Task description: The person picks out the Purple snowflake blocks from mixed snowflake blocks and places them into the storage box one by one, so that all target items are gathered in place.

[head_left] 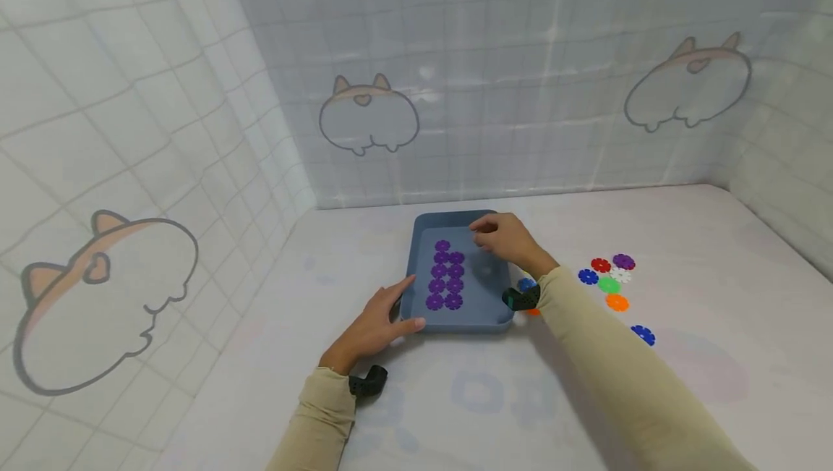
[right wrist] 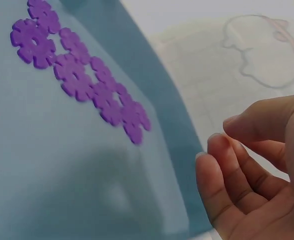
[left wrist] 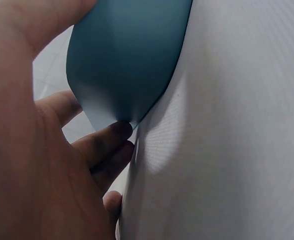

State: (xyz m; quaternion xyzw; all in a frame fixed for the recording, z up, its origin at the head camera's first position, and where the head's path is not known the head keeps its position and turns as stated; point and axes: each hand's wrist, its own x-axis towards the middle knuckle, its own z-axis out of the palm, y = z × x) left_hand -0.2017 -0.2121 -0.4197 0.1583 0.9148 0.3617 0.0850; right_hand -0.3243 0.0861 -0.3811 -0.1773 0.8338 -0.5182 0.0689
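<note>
A blue-grey tray [head_left: 491, 312] lies on the table, with several purple flower-shaped discs [head_left: 437, 286] in two columns on its left half. My left hand [head_left: 371, 323] holds the tray's near left corner, its thumb by the near rim and its fingers along the left side. In the left wrist view, fingertips touch the tray's outer wall [left wrist: 127, 55]. Above the tray's far right part is my right hand [head_left: 510, 239], thumb and fingertips close together. In the right wrist view, nothing shows between those fingers [right wrist: 212, 182], and the purple discs [right wrist: 74, 75] lie apart from them.
Right of the tray lie loose discs: a green disc [head_left: 609, 285], an orange disc [head_left: 617, 302], a blue disc [head_left: 643, 334], a red disc [head_left: 600, 265] and others. My right forearm partly covers more discs beside the tray. Tile-patterned walls [head_left: 488, 95] enclose the table's back and sides.
</note>
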